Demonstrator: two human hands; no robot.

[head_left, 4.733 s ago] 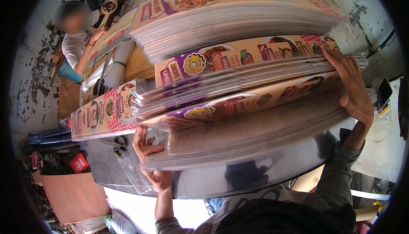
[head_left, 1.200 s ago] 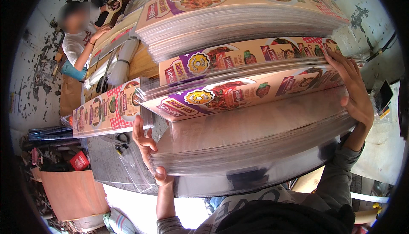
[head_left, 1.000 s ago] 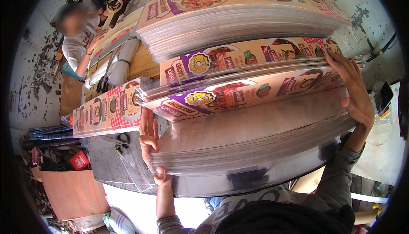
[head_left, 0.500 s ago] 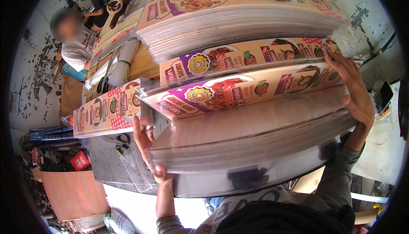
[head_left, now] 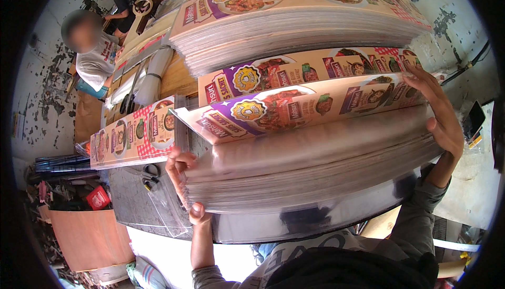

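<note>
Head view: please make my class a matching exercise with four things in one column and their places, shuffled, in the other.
Things
1. left hand
2. tape roll
3. right hand
4. red object

Places
A. at the near stack's right end
B. lower left, just above a brown board
C. at that stack's left end
D. upper left, beyond the clear plastic bundle

Pairs: 1-C, 2-D, 3-A, 4-B

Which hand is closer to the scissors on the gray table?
Left. The left hand is close by, just right of the scissors, at the left end of the card stack; the right hand is far across, at its right end.
</note>
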